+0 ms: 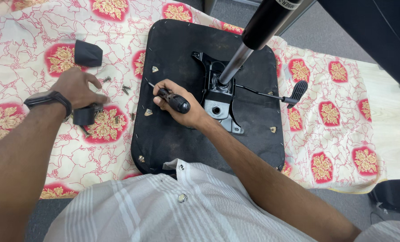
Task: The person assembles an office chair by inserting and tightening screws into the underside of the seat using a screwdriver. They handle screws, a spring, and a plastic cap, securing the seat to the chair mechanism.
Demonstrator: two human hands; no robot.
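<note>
Screwdriver (173,100) in my right hand (182,105), left hand (78,87) over the loose hardware.

I have my right hand closed around the black handle of the screwdriver, its thin shaft pointing up and left across the black underside of the chair seat (173,49), which lies flat on a cloth (325,89) patterned in cream, red and gold. Just to the right of that hand I see the black metal tilt mechanism (218,101) bolted to the seat, with the gas lift cylinder (249,40) rising from it and a lever with a paddle end (297,92) reaching right. My left hand, a dark band at its wrist, hovers palm down with fingers loosely curled and grips nothing, touching or just above a small black plastic piece (84,115). Screws (126,88) lie scattered beside it; another black piece (87,53) sits farther up.
</note>
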